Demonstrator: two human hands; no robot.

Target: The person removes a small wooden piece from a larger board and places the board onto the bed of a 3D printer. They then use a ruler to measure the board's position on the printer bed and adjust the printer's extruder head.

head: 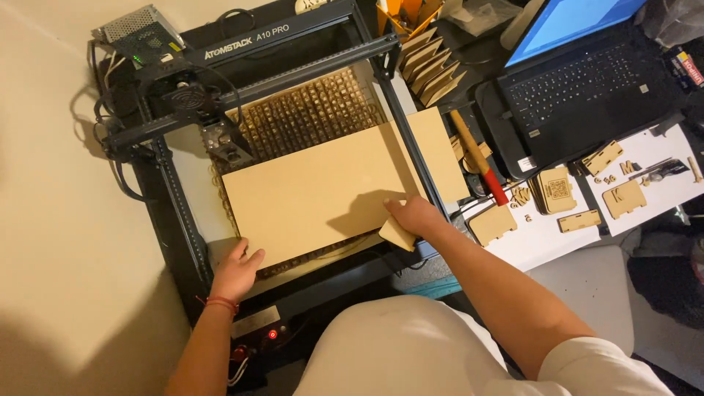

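Step in hand, by my judgement: seating a board (315, 194) on the bed of a laser cutter (293, 55); placement looks nearly done, final squaring not yet made.

Board: a plain tan sheet, lying flat but skewed within the frame, its far right corner overhanging the right rail (411, 139); it rests on the honeycomb bed (308, 114), which shows beyond its far edge; the laser head (227, 143) stands at the board's far left corner, just beside it.

Left hand (236, 270): fingers spread, set against the board's near left corner; touching, not clasping; a red cord sits on the wrist.

Right hand (414, 216): at the board's near right edge; fingers closed on a small tan offcut (397, 233), pinched between thumb and fingers; whether it also presses the board I cannot tell.

Surroundings: a laptop (579, 81) to the right; cut wooden pieces (554, 191) on white paper beside it; a red-handled tool (480, 161) near the right rail; a rack of tan panels (433, 66) beyond.

Next move, as I judge it: calls for a small turn of the board to square it with the rails; both corners must be pushed evenly; the head sits close enough to be knocked; the offcut occupies the right hand and limits its push.
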